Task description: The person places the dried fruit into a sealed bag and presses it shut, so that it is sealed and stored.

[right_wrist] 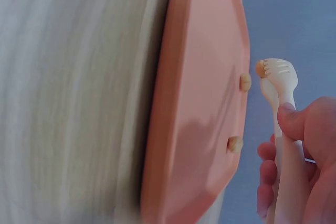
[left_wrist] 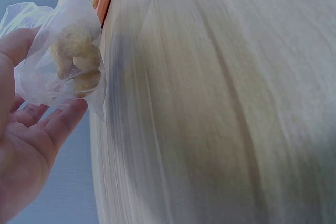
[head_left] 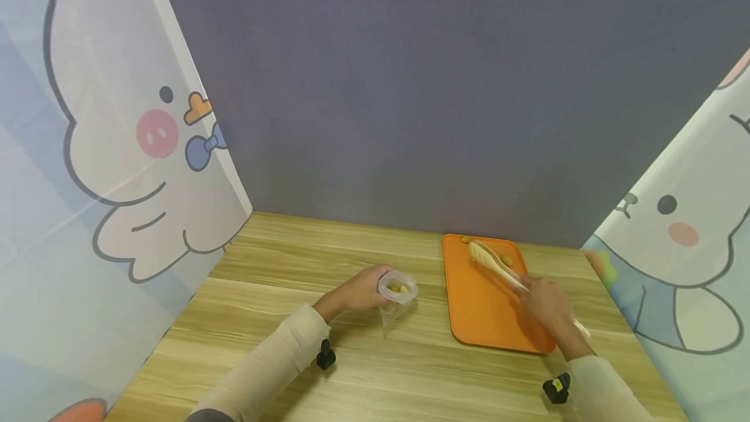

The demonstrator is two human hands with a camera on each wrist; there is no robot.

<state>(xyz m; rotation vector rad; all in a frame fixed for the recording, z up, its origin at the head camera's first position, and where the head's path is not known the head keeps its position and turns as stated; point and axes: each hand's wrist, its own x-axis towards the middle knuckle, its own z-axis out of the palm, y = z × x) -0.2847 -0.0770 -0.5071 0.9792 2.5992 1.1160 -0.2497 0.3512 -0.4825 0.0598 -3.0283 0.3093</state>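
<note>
My left hand (head_left: 369,288) grips a clear plastic bag (left_wrist: 37,72) near its top, holding its mouth open. Several lumpy yellow-brown pieces (left_wrist: 79,59) lie in the bottom of the bag. With curled fingers and thumb, my right hand (head_left: 547,308) squeezes cream-coloured tongs (head_left: 495,267) over the orange tray (head_left: 483,311). A small brown piece (right_wrist: 260,68) is pinched between the slotted tips of the tongs in the right wrist view. Two more such pieces sit along the tray's far side, one piece (right_wrist: 245,82) at its rim and another piece (right_wrist: 235,144) nearby.
The wood-grain table (head_left: 281,259) carries the tray on its right side, close to the grey back wall (head_left: 387,96). Side panels with cartoon prints stand left and right. A small black device (head_left: 556,388) is at my right wrist, and another device (head_left: 325,355) at my left.
</note>
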